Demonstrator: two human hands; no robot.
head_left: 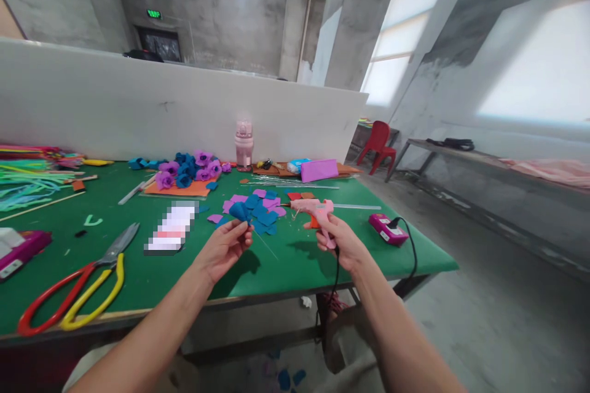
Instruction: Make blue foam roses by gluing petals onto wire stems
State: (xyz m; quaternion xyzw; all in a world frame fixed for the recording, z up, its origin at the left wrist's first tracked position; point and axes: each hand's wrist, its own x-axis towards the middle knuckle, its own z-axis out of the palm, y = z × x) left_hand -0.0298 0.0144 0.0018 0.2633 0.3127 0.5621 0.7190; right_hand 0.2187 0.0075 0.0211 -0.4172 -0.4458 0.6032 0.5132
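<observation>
Between the thumb and fingers of my left hand (229, 247) is a blue petal piece (239, 212), rolled into a cup shape, with a thin wire slanting down to the right. My right hand (338, 239) is wrapped round the handle of a pink glue gun (314, 206). Its nozzle points left toward the blue piece, with a gap between them, and a clear glue stick (357, 207) sticks out of its back. Loose blue and purple petals (265, 212) lie on the green table (295, 270) between and behind my hands. A black cord hangs below the glue gun.
Finished purple and blue flowers (187, 170) rest on orange sheets at the back. Large scissors (99, 273) with red and yellow handles lie at left, near a blurred phone-like object (174, 227). A pink bottle (244, 144), purple pouch (319, 170) and purple power socket (388, 230) stand farther right.
</observation>
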